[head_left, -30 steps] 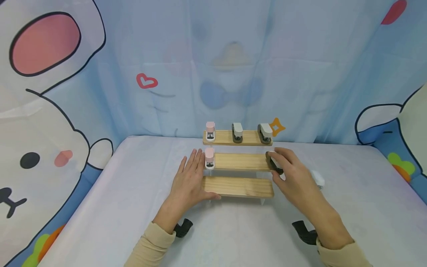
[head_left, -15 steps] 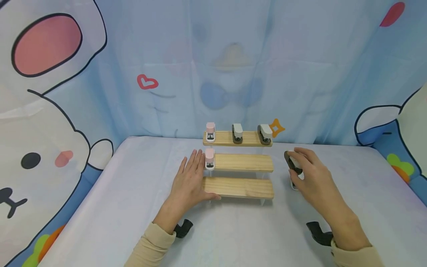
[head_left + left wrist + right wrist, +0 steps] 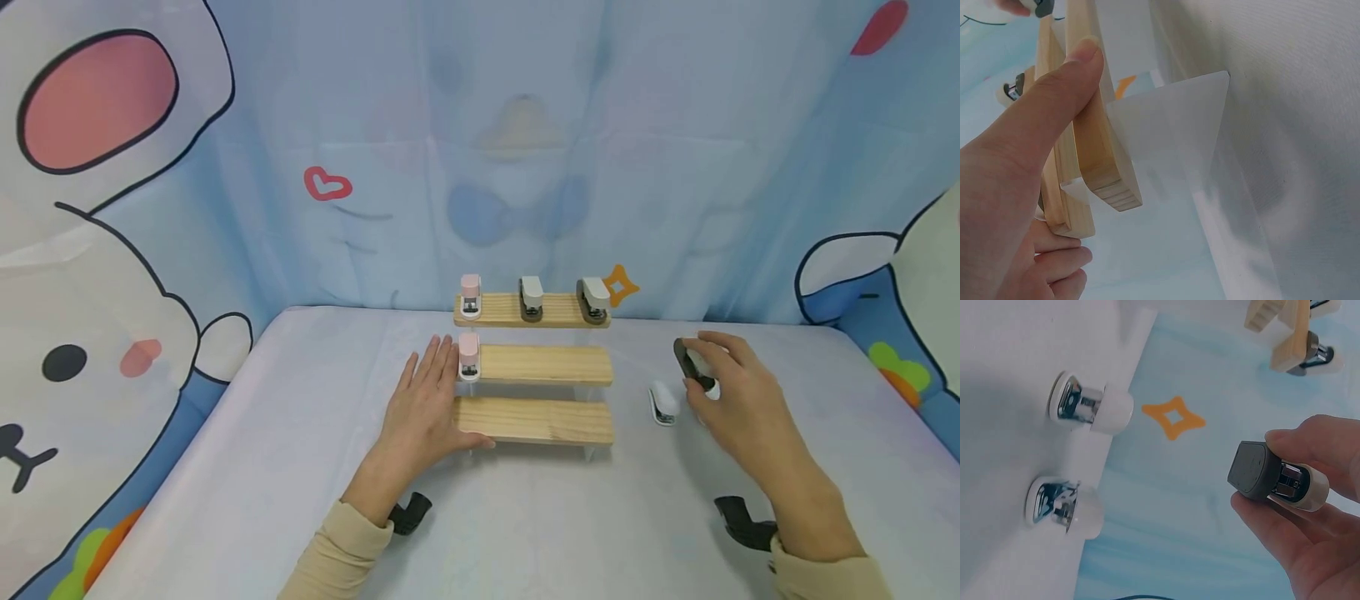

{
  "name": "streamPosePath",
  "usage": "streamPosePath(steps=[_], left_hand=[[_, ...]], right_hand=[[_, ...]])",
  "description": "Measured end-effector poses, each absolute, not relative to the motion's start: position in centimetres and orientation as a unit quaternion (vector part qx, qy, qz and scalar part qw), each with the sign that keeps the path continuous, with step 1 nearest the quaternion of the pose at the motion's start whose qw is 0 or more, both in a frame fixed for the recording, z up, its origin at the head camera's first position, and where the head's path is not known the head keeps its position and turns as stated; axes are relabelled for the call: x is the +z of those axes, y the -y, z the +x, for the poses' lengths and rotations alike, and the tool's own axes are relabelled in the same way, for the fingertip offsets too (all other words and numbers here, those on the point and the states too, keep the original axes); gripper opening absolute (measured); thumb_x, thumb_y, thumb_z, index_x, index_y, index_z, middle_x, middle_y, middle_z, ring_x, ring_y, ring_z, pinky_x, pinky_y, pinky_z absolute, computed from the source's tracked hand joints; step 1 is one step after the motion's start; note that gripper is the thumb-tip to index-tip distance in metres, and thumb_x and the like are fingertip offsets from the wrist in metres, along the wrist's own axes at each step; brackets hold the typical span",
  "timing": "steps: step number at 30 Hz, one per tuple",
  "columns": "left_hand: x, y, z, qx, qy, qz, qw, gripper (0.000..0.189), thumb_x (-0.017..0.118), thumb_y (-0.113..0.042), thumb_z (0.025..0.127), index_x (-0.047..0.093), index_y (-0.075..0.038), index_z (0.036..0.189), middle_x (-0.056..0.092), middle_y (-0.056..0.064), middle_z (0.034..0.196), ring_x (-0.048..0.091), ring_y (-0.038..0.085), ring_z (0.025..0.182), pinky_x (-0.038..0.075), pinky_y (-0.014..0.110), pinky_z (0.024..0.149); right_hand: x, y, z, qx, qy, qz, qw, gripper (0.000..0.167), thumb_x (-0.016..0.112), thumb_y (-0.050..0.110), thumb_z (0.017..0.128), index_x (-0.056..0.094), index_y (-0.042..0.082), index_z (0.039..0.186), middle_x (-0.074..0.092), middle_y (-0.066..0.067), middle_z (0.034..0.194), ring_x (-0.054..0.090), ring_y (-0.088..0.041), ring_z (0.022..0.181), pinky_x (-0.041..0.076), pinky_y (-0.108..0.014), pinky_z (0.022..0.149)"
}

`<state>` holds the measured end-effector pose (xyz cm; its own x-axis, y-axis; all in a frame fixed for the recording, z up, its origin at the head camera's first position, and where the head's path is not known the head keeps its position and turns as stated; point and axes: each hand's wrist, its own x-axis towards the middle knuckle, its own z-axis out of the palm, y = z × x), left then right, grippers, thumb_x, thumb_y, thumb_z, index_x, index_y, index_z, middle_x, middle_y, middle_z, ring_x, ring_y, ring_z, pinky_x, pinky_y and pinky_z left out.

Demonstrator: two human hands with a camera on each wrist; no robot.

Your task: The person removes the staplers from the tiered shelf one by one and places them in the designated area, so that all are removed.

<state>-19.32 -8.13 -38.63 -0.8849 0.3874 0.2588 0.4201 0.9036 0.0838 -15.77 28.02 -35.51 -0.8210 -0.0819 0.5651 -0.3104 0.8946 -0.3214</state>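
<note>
My left hand (image 3: pixel 422 408) rests against the left end of a three-tier display stand with wooden boards, fingers straight in the head view. In the left wrist view its thumb (image 3: pixel 1063 87) lies across the lowest board (image 3: pixel 1100 156). My right hand (image 3: pixel 738 400) pinches a small stapler (image 3: pixel 1260 472) with a dark grey base and pale top, off the table, right of the stand. On the middle board (image 3: pixel 551 365) a pink stapler (image 3: pixel 469 358) stands at the left end. A white stapler (image 3: pixel 663 404) is on the table; another white stapler (image 3: pixel 1091 403) shows in the right wrist view.
The top board (image 3: pixel 495 310) holds a pink stapler (image 3: pixel 470 297) and two grey-and-white staplers, one at the middle (image 3: pixel 531 298), one at the right end. Clear supports (image 3: pixel 1172 131) carry the boards on a white-covered table (image 3: pixel 247 467). A printed blue curtain (image 3: pixel 375 100) hangs behind.
My right hand has carried the grey-based stapler from the middle board's right end out to the right. A white stapler it partly hid now shows. The left hand stays at the stand.
</note>
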Motion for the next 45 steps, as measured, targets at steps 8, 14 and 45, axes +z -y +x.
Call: streamPosePath(steps=[8,14,45], left_hand=[[-38.5,8.2,-19.2,-0.069,0.968,-0.210,0.120,0.135,0.076,-0.077,0.061,0.021,0.001,0.156,0.020,0.016,0.165,0.013,0.028,0.155,0.015,0.047,0.126],[-38.5,8.2,-19.3,-0.066,0.968,-0.209,0.119,0.136,0.075,-0.078,0.061,0.019,0.000,0.157,0.019,0.016,0.165,0.013,0.028,0.155,0.015,0.046,0.127],[-38.6,8.2,-19.3,-0.069,0.967,-0.211,0.123,0.135,0.076,-0.078,0.061,0.021,0.001,0.156,0.020,0.016,0.165,0.013,0.028,0.155,0.014,0.046,0.127]], right_hand=[[-35.7,-29.6,-15.8,0.209,0.943,0.063,0.252,0.052,0.071,-0.013,0.078,0.056,-0.010,0.127,0.047,-0.034,0.133,0.052,-0.052,0.110,0.050,-0.068,0.081],[-36.0,-30.7,-16.0,0.212,0.947,0.039,0.240,0.052,0.070,-0.013,0.078,0.055,-0.011,0.128,0.045,-0.036,0.134,0.049,-0.053,0.113,0.049,-0.070,0.082],[-38.5,-35.0,-16.8,0.213,0.965,-0.021,0.153,0.046,0.066,-0.009,0.082,0.053,-0.011,0.126,0.039,-0.041,0.134,0.040,-0.058,0.117,0.045,-0.073,0.085]])
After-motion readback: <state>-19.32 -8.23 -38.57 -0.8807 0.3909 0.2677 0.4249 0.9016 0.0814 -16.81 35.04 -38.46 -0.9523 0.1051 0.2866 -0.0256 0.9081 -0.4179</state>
